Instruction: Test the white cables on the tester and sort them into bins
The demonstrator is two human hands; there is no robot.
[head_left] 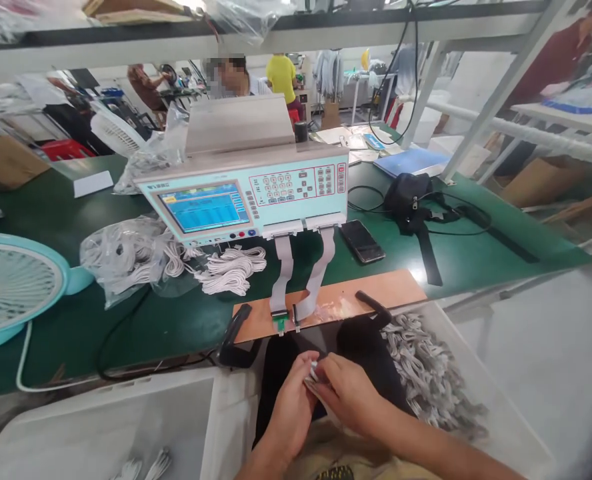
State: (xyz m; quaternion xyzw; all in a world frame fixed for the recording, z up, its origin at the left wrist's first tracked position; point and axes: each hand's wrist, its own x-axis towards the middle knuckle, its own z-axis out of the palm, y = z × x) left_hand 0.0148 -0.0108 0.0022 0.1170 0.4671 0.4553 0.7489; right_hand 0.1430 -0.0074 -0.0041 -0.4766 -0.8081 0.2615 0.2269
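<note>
Over my lap, my left hand and my right hand meet, fingers closed on a small white cable. Only a short bit of the cable shows; the fingers cover the rest. Just beyond my hands, a green circuit board with a small plug lies at the near edge of an orange-brown board. Two grey ribbon cables run from there up to a tester with a lit blue screen.
A bin at my right holds many bundled cables; another bin at left holds several. White cable coils, a bagged bundle, a phone, a black pouch and a fan occupy the green table.
</note>
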